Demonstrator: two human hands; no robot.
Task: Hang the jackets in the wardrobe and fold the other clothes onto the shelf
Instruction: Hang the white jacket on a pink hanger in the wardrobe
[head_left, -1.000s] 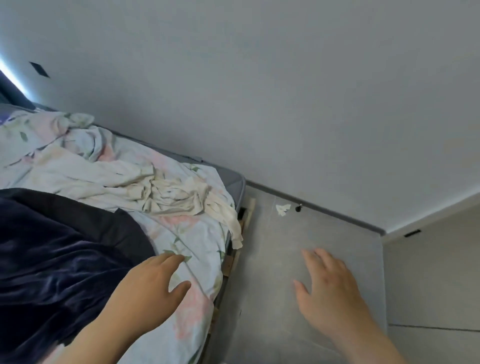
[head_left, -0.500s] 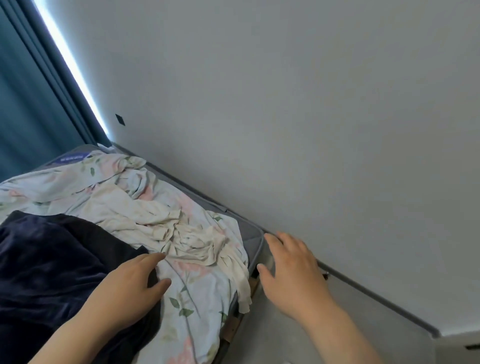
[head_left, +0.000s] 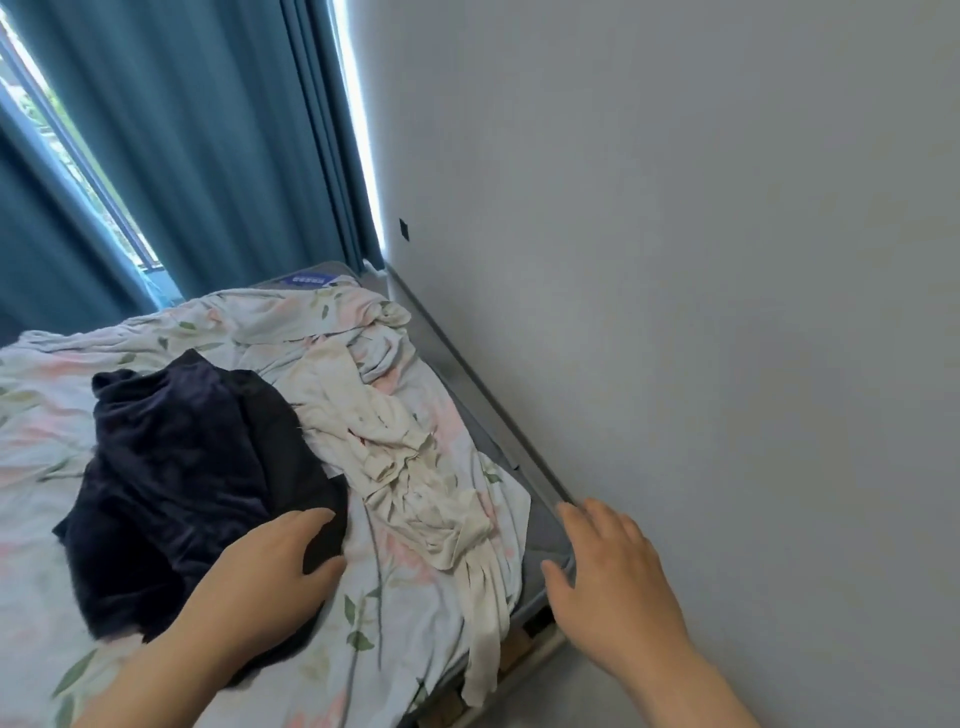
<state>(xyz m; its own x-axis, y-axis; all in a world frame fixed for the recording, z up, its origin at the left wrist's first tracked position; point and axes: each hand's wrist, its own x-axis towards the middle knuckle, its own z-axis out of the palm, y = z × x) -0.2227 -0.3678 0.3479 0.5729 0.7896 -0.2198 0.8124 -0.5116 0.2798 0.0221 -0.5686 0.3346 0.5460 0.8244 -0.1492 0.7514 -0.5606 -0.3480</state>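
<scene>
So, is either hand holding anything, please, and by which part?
Nothing is held: the left hand is open over the dark navy velvet garment's near edge; the right hand is open and empty.

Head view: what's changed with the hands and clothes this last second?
The left hand moved from the floral sheet onto the dark garment, gripping nothing. The right hand moved from above the floor to the mattress corner, open. The dark garment and the cream garment lie unmoved.

Navy velvet garment (head_left: 171, 483), cream garment (head_left: 400, 467), floral sheet (head_left: 62, 415), teal curtains (head_left: 208, 135).
</scene>
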